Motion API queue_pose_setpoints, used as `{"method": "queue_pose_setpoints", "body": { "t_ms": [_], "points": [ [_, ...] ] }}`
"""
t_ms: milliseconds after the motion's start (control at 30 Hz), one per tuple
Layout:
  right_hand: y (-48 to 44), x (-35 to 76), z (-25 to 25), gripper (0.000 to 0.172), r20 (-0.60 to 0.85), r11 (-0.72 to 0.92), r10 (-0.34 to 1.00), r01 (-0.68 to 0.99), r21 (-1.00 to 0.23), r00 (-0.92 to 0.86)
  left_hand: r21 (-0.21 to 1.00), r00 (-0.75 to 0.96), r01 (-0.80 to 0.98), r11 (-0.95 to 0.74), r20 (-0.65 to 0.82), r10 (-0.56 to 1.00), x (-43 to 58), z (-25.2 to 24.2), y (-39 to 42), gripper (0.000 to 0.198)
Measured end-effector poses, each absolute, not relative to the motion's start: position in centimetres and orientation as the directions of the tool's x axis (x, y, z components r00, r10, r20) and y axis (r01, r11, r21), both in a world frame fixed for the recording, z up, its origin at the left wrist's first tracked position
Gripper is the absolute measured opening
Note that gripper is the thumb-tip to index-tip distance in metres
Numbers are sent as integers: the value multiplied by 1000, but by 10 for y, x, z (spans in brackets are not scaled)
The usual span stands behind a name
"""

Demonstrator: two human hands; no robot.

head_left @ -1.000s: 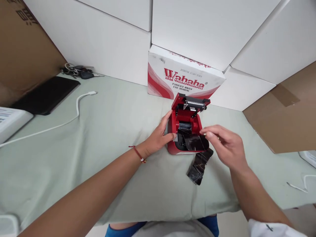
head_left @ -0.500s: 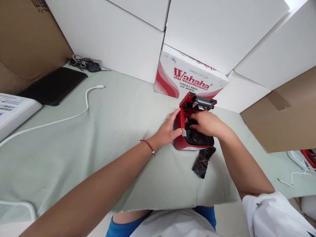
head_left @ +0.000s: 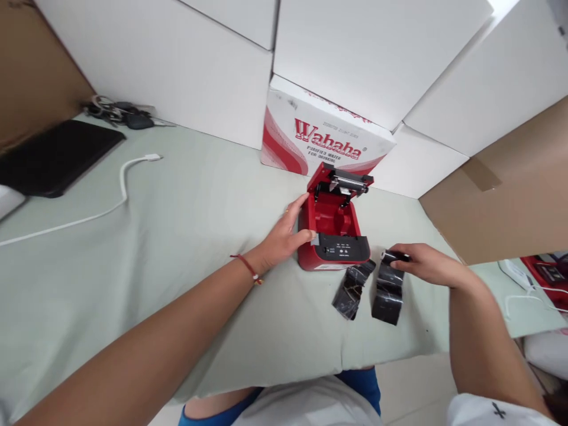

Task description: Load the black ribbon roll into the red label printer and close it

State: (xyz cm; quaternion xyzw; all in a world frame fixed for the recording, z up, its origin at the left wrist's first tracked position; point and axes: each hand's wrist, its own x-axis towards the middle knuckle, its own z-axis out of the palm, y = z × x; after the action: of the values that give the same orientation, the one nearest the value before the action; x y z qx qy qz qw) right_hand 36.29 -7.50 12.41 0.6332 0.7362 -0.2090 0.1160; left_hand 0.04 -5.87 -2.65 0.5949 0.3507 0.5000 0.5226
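Observation:
A red and black label printer stands on the pale green cloth with its lid raised. Its red inner compartment shows bare. My left hand grips the printer's left side, thumb at the front corner and fingers along the wall. To the right of the printer, my right hand pinches a small roll of black marbled labels, whose loose end hangs down toward the cloth. Between that roll and the printer lies another piece of black marbled label strip.
Behind the printer stands a white and red Wahaha carton against white boxes. A cardboard box is at the right. Keys, a black flat object and a white cable lie on the left.
My right hand has come out of the printer's compartment and moved right, bringing the label roll out with it. My left hand stays on the printer.

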Motion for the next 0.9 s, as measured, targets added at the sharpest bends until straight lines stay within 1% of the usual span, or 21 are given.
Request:
{"method": "queue_pose_setpoints", "body": {
  "t_ms": [67,167,200,233,300,333,367,400,467,533,567,600,667,733,833,900],
  "points": [
    [-80,359,105,44,-367,89,919,982,-167,-146,974,254,-100,-205,224,941,-1,-27,-59,97],
    [-88,345,83,45,-268,106,944,946,-306,-192,972,264,-102,-210,230,937,-3,-26,-58,95],
    [-89,340,77,42,-242,128,945,929,-348,-220,971,268,-107,-213,234,935,-3,-26,-58,95],
    [-91,334,72,38,-231,157,939,918,-365,-253,970,271,-110,-215,238,933,-4,-26,-58,94],
    [-92,324,66,31,-255,215,918,920,-328,-305,969,270,-114,-217,240,932,-3,-26,-58,94],
    [-93,321,66,32,-279,239,904,925,-296,-323,970,269,-115,-215,239,933,-3,-26,-58,94],
    [-94,319,70,34,-304,265,887,923,-279,-347,970,268,-117,-213,238,934,-3,-26,-58,94],
    [-96,318,77,35,-326,297,863,910,-288,-385,970,267,-120,-210,235,934,-3,-26,-58,94],
    [-101,318,103,32,-340,369,798,849,-378,-498,971,267,-124,-204,230,936,-3,-26,-58,94],
    [-106,316,136,30,-320,428,724,762,-486,-611,972,271,-125,-198,226,936,-3,-27,-58,95],
    [-106,312,151,30,-305,436,721,750,-498,-622,973,274,-124,-197,224,935,-3,-27,-58,95],
    [-106,306,163,31,-253,452,743,744,-492,-619,973,276,-123,-197,224,935,-3,-28,-58,95],
    [-98,284,175,33,-148,472,807,775,-420,-572,973,274,-118,-201,226,935,-3,-28,-57,95],
    [-85,256,170,38,-84,469,856,834,-291,-510,972,269,-113,-205,229,936,-2,-29,-57,95],
    [-65,213,151,42,-137,436,889,899,-46,-438,972,267,-118,-201,226,937,0,-29,-57,95],
    [-56,192,140,40,-192,425,895,899,101,-402,973,267,-119,-200,225,937,0,-28,-57,96]
  ]
}}
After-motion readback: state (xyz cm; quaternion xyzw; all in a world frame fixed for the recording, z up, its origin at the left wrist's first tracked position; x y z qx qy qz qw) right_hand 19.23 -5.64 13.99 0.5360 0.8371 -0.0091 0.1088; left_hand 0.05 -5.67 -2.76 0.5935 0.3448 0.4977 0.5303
